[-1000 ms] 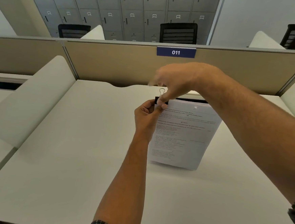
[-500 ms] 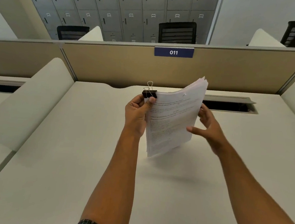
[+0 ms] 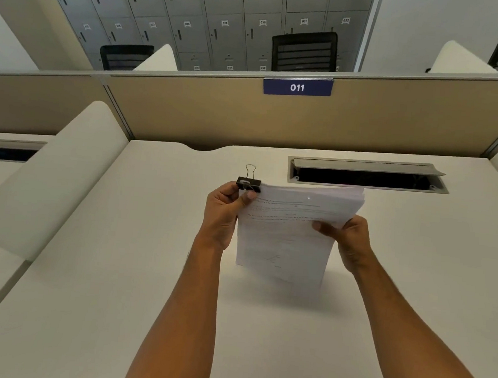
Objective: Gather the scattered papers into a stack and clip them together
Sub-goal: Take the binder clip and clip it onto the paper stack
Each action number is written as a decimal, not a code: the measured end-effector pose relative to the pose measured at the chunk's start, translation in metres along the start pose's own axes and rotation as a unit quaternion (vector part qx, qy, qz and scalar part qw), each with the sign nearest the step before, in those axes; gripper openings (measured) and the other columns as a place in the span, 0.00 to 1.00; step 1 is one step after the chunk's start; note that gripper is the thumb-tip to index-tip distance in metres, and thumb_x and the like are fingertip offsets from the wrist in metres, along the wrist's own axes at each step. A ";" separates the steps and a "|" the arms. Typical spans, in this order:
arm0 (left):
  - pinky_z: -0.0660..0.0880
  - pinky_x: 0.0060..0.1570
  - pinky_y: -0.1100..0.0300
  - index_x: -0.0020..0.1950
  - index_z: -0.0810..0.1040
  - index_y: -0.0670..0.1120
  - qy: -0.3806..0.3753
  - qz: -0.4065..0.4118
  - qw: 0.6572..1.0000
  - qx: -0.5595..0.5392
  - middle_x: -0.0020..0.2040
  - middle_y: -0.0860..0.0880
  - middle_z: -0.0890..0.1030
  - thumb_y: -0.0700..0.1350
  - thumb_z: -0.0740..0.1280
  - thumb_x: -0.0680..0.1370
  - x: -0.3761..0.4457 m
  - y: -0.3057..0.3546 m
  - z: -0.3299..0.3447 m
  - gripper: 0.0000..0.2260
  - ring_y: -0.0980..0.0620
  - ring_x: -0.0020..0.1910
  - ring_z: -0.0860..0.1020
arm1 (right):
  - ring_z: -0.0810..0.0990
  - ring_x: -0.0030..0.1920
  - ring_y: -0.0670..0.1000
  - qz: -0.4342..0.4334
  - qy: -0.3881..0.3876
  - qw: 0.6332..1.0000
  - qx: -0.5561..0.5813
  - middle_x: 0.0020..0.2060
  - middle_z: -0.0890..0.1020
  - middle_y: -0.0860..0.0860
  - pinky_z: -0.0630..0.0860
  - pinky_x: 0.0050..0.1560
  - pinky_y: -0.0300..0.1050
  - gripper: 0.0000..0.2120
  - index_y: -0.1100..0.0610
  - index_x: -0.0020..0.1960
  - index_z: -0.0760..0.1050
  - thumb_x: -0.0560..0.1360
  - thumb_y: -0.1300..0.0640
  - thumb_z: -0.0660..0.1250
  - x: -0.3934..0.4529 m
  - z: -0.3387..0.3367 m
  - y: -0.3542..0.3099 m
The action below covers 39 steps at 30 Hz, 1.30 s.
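head — left hand (image 3: pixel 223 213) pinches clipped paper stack (image 3: pixel 285 236) | right hand (image 3: pixel 348 238) grips edge

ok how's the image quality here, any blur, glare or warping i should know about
Head view: the wide lens bows the partition and the desk edges. The print on the paper stack is too soft to read, and its lower part looks washed out. A small bright spot sits near its top. Soft shadow falls on the desk below the stack. The binder clip and both hands, left and right, look fairly sharp.

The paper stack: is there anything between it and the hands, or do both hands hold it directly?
Nothing visible: left hand grips the paper stack beside the binder clip; right hand grips its right edge.
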State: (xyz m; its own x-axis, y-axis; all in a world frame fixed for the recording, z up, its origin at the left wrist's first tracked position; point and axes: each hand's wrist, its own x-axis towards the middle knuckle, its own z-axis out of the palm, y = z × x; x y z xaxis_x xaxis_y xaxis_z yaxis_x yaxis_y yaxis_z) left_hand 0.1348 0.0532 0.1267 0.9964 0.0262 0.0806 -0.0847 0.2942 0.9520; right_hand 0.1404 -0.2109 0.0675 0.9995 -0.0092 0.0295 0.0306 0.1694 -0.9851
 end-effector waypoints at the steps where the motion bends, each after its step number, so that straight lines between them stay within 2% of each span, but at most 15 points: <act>1: 0.78 0.45 0.61 0.50 0.87 0.50 -0.004 -0.006 1.000 0.011 0.45 0.51 0.86 0.42 0.77 0.74 0.000 -0.004 -0.004 0.06 0.53 0.46 0.81 | 0.86 0.46 0.54 0.001 0.007 1.000 0.001 0.46 0.88 0.52 0.84 0.47 0.51 0.16 0.52 0.48 0.87 0.63 0.63 0.83 0.000 0.003 0.001; 4: 0.81 0.51 0.56 0.58 0.85 0.45 -0.017 -0.038 0.997 0.058 0.53 0.46 0.86 0.49 0.78 0.73 -0.003 -0.020 -0.017 0.16 0.48 0.53 0.84 | 0.85 0.44 0.52 0.003 0.028 1.000 0.010 0.44 0.88 0.50 0.84 0.46 0.49 0.13 0.51 0.45 0.87 0.64 0.64 0.82 0.002 0.012 -0.002; 6: 0.82 0.54 0.52 0.61 0.83 0.43 -0.022 -0.068 0.993 0.099 0.57 0.45 0.86 0.46 0.74 0.77 -0.004 -0.030 -0.023 0.14 0.44 0.57 0.84 | 0.86 0.46 0.55 0.001 0.036 0.999 0.016 0.47 0.88 0.52 0.84 0.49 0.53 0.11 0.52 0.48 0.86 0.68 0.63 0.79 0.008 0.018 -0.006; 9: 0.83 0.52 0.53 0.60 0.83 0.45 -0.006 -0.095 0.986 0.138 0.55 0.47 0.87 0.46 0.71 0.80 -0.001 -0.041 -0.024 0.11 0.46 0.55 0.86 | 0.87 0.48 0.56 0.010 0.034 0.999 -0.022 0.51 0.87 0.51 0.85 0.46 0.51 0.11 0.54 0.57 0.81 0.75 0.57 0.76 0.025 0.030 -0.010; 11: 0.84 0.50 0.50 0.60 0.83 0.42 0.039 -0.099 0.986 0.130 0.54 0.46 0.87 0.46 0.72 0.80 0.006 -0.047 -0.027 0.12 0.44 0.53 0.86 | 0.87 0.50 0.55 0.041 0.021 0.998 -0.036 0.53 0.87 0.50 0.85 0.47 0.51 0.15 0.54 0.61 0.79 0.76 0.52 0.74 0.041 0.037 -0.009; 14: 0.84 0.50 0.46 0.60 0.82 0.41 0.089 -0.107 0.982 0.125 0.53 0.44 0.87 0.47 0.73 0.79 0.017 -0.056 -0.035 0.13 0.43 0.51 0.87 | 0.87 0.52 0.56 0.110 -0.011 0.994 -0.013 0.57 0.86 0.54 0.84 0.53 0.57 0.21 0.57 0.65 0.76 0.76 0.52 0.75 0.058 0.041 0.004; 18: 0.84 0.49 0.50 0.60 0.82 0.42 0.107 -0.136 0.978 0.116 0.54 0.46 0.87 0.46 0.74 0.78 0.038 -0.071 -0.049 0.12 0.46 0.50 0.87 | 0.86 0.55 0.58 0.175 -0.048 0.983 -0.023 0.59 0.85 0.54 0.82 0.56 0.63 0.23 0.54 0.67 0.74 0.75 0.53 0.76 0.056 0.043 0.038; 21: 0.84 0.49 0.51 0.59 0.81 0.45 0.108 -0.165 0.968 0.155 0.56 0.46 0.87 0.46 0.76 0.77 0.057 -0.082 -0.061 0.13 0.48 0.49 0.87 | 0.84 0.58 0.57 0.174 -0.040 0.983 -0.049 0.63 0.83 0.53 0.81 0.59 0.61 0.22 0.53 0.69 0.72 0.78 0.57 0.73 0.058 0.048 0.064; 24: 0.84 0.52 0.50 0.58 0.81 0.47 0.093 -0.178 0.965 0.170 0.56 0.47 0.86 0.45 0.73 0.79 0.074 -0.094 -0.074 0.09 0.47 0.50 0.87 | 0.81 0.61 0.57 0.173 -0.003 0.981 -0.093 0.64 0.80 0.52 0.79 0.62 0.59 0.22 0.54 0.71 0.70 0.79 0.58 0.71 0.077 0.056 0.078; 27: 0.82 0.59 0.46 0.63 0.81 0.45 0.095 -0.190 0.958 0.191 0.58 0.47 0.86 0.45 0.71 0.80 0.089 -0.105 -0.085 0.12 0.46 0.54 0.85 | 0.80 0.60 0.56 0.168 0.014 0.980 -0.109 0.63 0.79 0.52 0.80 0.58 0.52 0.22 0.55 0.71 0.68 0.80 0.58 0.70 0.105 0.066 0.083; 30: 0.81 0.60 0.48 0.65 0.81 0.45 0.107 -0.178 0.949 0.237 0.58 0.48 0.86 0.41 0.69 0.80 0.105 -0.118 -0.096 0.14 0.46 0.56 0.85 | 0.80 0.61 0.55 0.158 0.036 0.980 -0.113 0.64 0.79 0.53 0.78 0.59 0.51 0.21 0.57 0.72 0.68 0.81 0.59 0.68 0.139 0.073 0.089; 33: 0.81 0.59 0.49 0.64 0.82 0.47 0.131 -0.143 0.939 0.285 0.57 0.50 0.86 0.41 0.70 0.79 0.122 -0.130 -0.102 0.14 0.47 0.55 0.84 | 0.80 0.62 0.54 0.149 0.038 0.981 -0.122 0.64 0.79 0.51 0.78 0.61 0.50 0.20 0.56 0.74 0.69 0.82 0.58 0.66 0.170 0.078 0.098; 35: 0.79 0.57 0.53 0.63 0.82 0.45 0.157 -0.121 0.928 0.317 0.56 0.51 0.85 0.40 0.71 0.79 0.133 -0.135 -0.103 0.13 0.46 0.56 0.83 | 0.80 0.60 0.53 0.144 0.037 0.976 -0.160 0.62 0.80 0.50 0.78 0.59 0.48 0.19 0.56 0.73 0.72 0.82 0.56 0.67 0.183 0.078 0.106; 37: 0.75 0.58 0.56 0.67 0.80 0.40 0.183 -0.117 0.917 0.334 0.59 0.50 0.82 0.39 0.71 0.79 0.142 -0.135 -0.099 0.16 0.47 0.59 0.80 | 0.81 0.59 0.54 0.136 0.043 0.968 -0.208 0.62 0.82 0.52 0.80 0.60 0.50 0.18 0.57 0.70 0.76 0.81 0.59 0.68 0.192 0.077 0.114; 39: 0.73 0.65 0.56 0.72 0.75 0.38 0.197 -0.123 0.908 0.350 0.67 0.46 0.80 0.39 0.71 0.79 0.151 -0.138 -0.098 0.21 0.46 0.65 0.78 | 0.82 0.58 0.54 0.119 0.048 0.962 -0.242 0.62 0.83 0.54 0.81 0.58 0.46 0.17 0.58 0.68 0.79 0.79 0.62 0.68 0.196 0.075 0.120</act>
State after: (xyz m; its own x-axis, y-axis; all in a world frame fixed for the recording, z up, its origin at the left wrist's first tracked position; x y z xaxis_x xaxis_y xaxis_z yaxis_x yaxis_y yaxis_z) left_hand 0.2969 0.1106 -0.0215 0.8953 0.4229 -0.1404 0.2992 -0.3371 0.8927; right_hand 0.3400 -0.1180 -0.0320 0.9724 -0.1225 -0.1985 -0.2270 -0.3006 -0.9263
